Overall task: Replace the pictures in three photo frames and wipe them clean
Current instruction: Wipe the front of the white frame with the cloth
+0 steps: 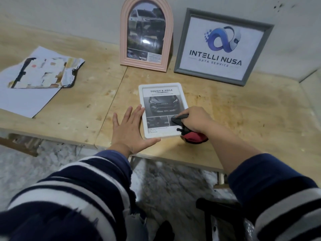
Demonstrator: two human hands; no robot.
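Pale plywood tabletop fills the upper picture. Upper right leans a grey rectangular logo frame; upper centre, a pink arched frame holding a car photo. Centre lies a white rounded frame with a car print. Left hand, open, braces it; right hand grips a red-and-black cloth. Hard wiping could slide the frame off the near edge.

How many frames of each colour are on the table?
Pink arched frame: 1, standing against the wall
Grey frame: 1, standing against the wall
White frame: 1, flat under both hands
Total: 3
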